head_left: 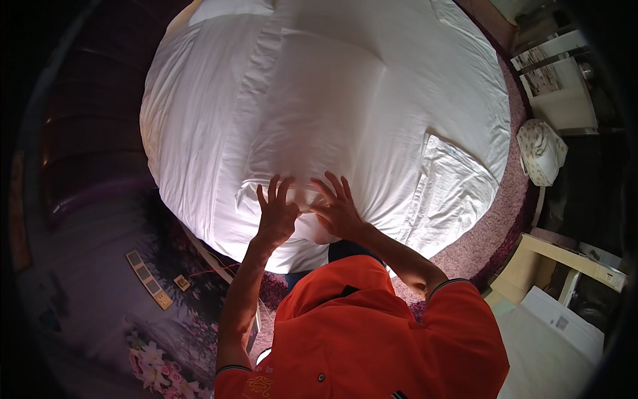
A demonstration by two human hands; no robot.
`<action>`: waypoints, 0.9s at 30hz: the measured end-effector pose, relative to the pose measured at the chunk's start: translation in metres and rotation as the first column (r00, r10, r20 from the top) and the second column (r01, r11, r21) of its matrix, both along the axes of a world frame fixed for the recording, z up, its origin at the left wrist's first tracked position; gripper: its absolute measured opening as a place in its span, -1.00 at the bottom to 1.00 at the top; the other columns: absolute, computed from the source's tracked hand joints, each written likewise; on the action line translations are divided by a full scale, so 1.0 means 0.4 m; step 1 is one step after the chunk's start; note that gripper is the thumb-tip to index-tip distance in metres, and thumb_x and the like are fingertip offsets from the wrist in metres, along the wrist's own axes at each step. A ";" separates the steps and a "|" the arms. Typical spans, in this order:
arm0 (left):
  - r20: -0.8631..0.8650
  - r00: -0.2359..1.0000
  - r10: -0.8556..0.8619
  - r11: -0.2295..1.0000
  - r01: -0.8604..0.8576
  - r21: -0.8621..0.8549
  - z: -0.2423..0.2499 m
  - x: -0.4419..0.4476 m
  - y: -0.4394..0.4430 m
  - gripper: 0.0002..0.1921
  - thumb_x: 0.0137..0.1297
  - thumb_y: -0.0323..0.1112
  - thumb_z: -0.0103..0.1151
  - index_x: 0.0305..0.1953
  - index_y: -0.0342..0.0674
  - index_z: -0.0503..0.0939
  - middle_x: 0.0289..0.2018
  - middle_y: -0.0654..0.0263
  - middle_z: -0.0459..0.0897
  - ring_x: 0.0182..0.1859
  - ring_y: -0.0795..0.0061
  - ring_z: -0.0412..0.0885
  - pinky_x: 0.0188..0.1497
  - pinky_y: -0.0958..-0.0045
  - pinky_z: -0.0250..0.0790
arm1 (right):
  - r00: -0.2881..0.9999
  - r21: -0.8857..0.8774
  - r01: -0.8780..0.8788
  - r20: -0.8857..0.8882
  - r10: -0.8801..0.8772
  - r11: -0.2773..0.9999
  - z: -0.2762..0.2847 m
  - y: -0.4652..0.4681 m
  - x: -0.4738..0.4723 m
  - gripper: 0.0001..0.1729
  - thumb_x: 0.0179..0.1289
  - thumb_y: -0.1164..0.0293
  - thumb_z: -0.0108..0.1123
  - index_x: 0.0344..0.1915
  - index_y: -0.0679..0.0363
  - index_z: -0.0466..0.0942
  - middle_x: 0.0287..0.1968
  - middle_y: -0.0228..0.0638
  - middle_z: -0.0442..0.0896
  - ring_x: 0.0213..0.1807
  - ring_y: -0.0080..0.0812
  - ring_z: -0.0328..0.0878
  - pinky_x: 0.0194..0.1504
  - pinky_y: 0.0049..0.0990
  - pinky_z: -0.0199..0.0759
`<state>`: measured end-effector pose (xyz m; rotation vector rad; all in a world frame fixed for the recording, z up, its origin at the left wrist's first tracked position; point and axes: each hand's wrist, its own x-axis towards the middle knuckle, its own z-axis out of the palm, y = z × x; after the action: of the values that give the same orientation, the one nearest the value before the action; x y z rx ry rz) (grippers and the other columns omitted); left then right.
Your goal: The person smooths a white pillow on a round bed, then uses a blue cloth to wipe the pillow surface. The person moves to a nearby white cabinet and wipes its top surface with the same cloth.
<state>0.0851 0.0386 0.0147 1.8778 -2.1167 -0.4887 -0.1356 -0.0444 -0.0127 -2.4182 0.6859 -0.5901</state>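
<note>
A white bed sheet or duvet covers the round bed before me. At its near edge, my left hand pinches white cloth between thumb and forefinger, the other fingers spread. Close beside it, my right hand grips the same bunched cloth with thumb and forefinger. Its hem is partly hidden behind my fingers. To the right of my hands lies a folded white linen piece with a small tag, flat on the bed.
A dark padded headboard curves along the left. Wall sockets and a red cord are at lower left. Pinkish carpet rings the bed. On the right are a patterned white bundle and a pale chair or cabinet.
</note>
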 end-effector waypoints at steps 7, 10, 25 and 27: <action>-0.213 0.977 0.022 0.998 -0.035 -0.057 0.001 0.000 -0.003 -0.86 0.25 -0.32 0.40 -0.45 -0.17 0.71 0.50 0.09 0.33 0.67 -0.13 0.04 0.61 -0.47 -0.26 | 0.993 0.027 0.078 -0.096 -0.075 0.997 0.000 0.039 0.053 -0.86 0.22 0.34 0.52 -0.28 0.12 0.76 0.66 -0.13 0.21 0.73 0.23 -0.08 0.53 0.52 -0.09; -0.023 0.999 -0.034 0.998 0.033 -0.050 -0.021 0.004 0.004 -0.89 0.29 -0.31 0.36 -0.19 -0.13 0.74 0.48 0.11 0.39 0.65 -0.09 0.12 0.60 -0.45 -0.25 | 0.992 0.068 0.057 -0.112 -0.049 0.996 0.023 0.031 0.051 -0.86 0.17 0.36 0.54 -0.34 0.17 0.79 0.61 -0.15 0.27 0.73 0.18 -0.05 0.54 0.48 -0.07; 0.370 0.928 0.042 0.997 -0.060 0.038 0.012 0.195 0.016 -0.76 0.27 -0.19 0.38 -0.08 -0.06 0.81 0.47 0.09 0.43 0.62 -0.14 0.18 0.59 -0.63 -0.27 | 0.984 0.039 0.060 -0.169 -0.053 0.997 -0.031 -0.019 0.003 -0.77 -0.03 0.31 0.66 -0.46 0.17 0.78 0.54 -0.21 0.37 0.72 0.11 0.00 0.57 0.44 -0.08; 0.381 0.923 0.049 0.997 -0.023 -0.074 0.001 0.201 0.018 -0.78 0.24 -0.24 0.35 -0.09 -0.05 0.78 0.43 0.15 0.47 0.62 -0.08 0.19 0.62 -0.59 -0.31 | 0.982 -0.007 0.048 -0.185 -0.048 0.999 -0.009 -0.020 -0.010 -0.80 -0.01 0.37 0.64 -0.45 0.17 0.75 0.53 -0.19 0.40 0.70 0.13 0.03 0.56 0.44 -0.06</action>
<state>0.1657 0.0458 0.0151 2.1067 -2.2905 -0.0356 -0.1395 -0.0524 -0.0163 -2.4861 0.8223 -0.3874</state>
